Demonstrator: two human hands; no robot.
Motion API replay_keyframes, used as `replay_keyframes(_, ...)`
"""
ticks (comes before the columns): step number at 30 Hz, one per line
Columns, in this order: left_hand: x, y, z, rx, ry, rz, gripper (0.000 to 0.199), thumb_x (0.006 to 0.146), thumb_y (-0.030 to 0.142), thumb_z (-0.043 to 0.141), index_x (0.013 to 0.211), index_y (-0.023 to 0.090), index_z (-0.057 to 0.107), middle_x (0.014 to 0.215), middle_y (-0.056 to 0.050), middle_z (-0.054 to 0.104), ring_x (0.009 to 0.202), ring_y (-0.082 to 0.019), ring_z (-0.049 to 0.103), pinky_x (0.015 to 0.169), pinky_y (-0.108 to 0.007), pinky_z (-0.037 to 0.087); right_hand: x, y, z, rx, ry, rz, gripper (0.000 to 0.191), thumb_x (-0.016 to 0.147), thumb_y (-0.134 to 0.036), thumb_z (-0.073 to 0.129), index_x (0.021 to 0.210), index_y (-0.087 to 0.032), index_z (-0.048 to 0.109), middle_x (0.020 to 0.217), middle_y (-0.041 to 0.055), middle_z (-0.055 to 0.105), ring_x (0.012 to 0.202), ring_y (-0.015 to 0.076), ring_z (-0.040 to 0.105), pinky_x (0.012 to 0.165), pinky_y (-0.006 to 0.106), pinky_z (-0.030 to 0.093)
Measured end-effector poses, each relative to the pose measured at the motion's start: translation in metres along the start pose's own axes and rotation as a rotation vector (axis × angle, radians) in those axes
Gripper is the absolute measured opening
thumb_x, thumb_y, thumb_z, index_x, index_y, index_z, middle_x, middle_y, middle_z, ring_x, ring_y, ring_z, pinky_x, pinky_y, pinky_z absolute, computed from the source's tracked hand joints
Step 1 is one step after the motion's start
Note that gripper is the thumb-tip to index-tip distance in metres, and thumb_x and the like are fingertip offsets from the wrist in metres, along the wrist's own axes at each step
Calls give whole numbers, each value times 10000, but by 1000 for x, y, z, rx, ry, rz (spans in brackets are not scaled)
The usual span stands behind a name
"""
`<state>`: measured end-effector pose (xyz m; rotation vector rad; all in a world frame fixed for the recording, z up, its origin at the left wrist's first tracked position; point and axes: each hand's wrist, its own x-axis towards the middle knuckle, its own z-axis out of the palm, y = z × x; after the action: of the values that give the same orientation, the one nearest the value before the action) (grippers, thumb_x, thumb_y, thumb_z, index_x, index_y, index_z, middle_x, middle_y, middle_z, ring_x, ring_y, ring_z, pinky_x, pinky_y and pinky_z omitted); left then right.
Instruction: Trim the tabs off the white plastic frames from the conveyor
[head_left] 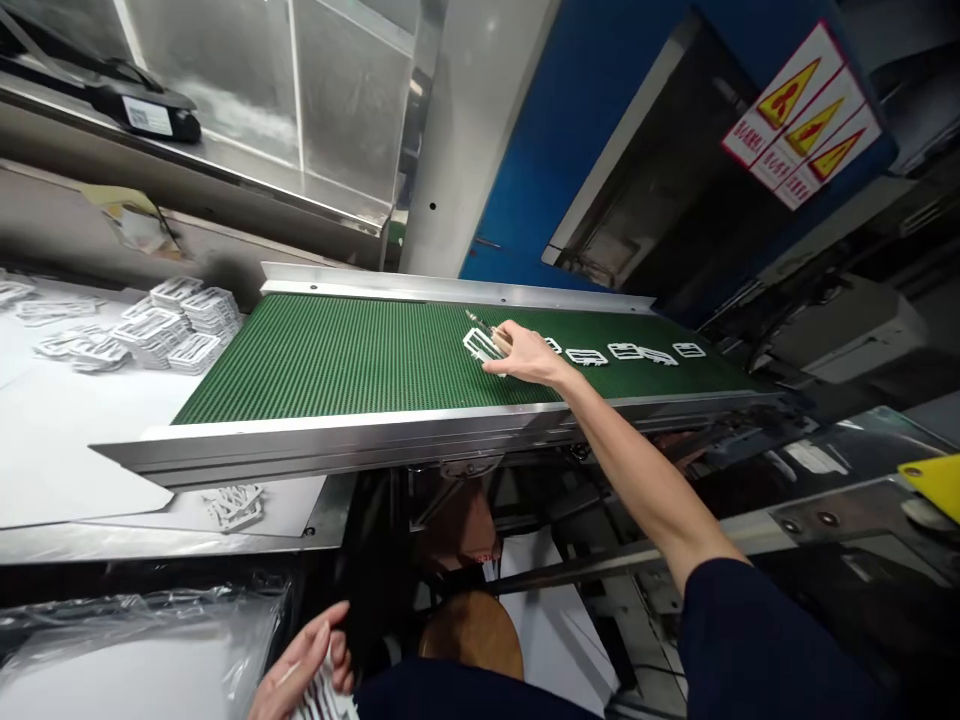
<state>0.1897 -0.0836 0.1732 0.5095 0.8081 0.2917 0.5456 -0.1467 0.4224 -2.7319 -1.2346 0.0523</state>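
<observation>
White plastic frame (480, 346) lies on the green conveyor belt (337, 360), at the fingertips just left of my right hand (525, 354), long axis roughly along the belt. Right fingers (496, 364) look closed on its near end (contact partly hidden). My left hand (304, 665), much farther off below the belt, clenches white pieces (324, 697).

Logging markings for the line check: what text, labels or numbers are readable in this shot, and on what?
Warning sticker on the blue machine housing: three yellow triangles with red symbols; the small print beside them is too blurred to read.
White label on the black unit: a code and fine print, too small to read.
No other readable text, brand or number.
</observation>
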Motion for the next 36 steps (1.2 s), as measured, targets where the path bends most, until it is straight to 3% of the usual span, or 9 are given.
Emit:
replay_keyframes(3,-23,35,29,103,-54,16,463,624,372,798,1039,218,661,717,-5,584,556,-119,501,494,-210,436,-55,-38,6,344,-5,-229,419,703,-432,659,997,-197,474,931,29,570,732,147,534,612,258,385)
replay_keyframes(6,-39,66,49,239,-239,89,442,716,414,731,1075,173,638,745,-46,609,589,-132,518,493,-201,430,-106,-78,33,424,-188,-487,374,671,-338,697,977,-222,516,888,20,571,734,163,528,642,283,404)
replay_keyframes(10,-41,76,51,425,-247,79,303,711,396,740,838,131,667,629,-35,585,522,-118,512,444,-178,394,-139,-105,88,423,-366,-616,394,633,-293,731,971,-221,543,881,40,571,771,194,522,694,322,411)
replay_keyframes(13,-38,65,37,383,-111,10,240,709,346,748,748,137,636,612,-19,585,517,-103,523,457,-160,400,-144,-99,124,667,-458,-418,329,708,-346,688,964,-208,535,896,35,583,760,168,539,677,301,428)
replay_keyframes(17,-37,48,18,202,-29,-56,217,696,299,757,773,140,633,633,-9,590,529,-102,540,480,-164,436,-151,-82,158,1150,-394,27,168,802,-327,590,850,-185,514,806,19,619,625,106,528,607,259,437)
replay_keyframes(20,-36,44,13,158,7,-68,229,673,285,771,785,133,642,620,-11,590,518,-109,546,467,-171,447,-160,-76,176,1390,-400,212,214,771,-324,630,811,-180,477,700,5,632,494,71,447,502,226,382)
replay_keyframes(27,-32,42,18,109,58,-43,242,669,258,776,827,131,643,627,-13,605,535,-112,567,479,-172,470,-179,-90,190,1525,-422,285,268,719,-316,706,831,-181,503,827,23,639,732,135,618,639,250,478)
replay_keyframes(33,-34,37,21,138,26,-70,220,704,276,755,827,141,632,608,-18,613,511,-112,564,468,-169,455,-183,-113,203,1588,-131,432,255,703,-294,713,802,-202,498,747,-20,573,682,126,598,662,268,499)
replay_keyframes(36,-32,39,18,230,-24,-93,233,742,315,723,870,135,649,609,-25,607,516,-107,553,463,-158,433,-176,-108,201,1516,-106,373,237,727,-307,688,808,-203,491,737,-20,568,647,118,563,645,269,486)
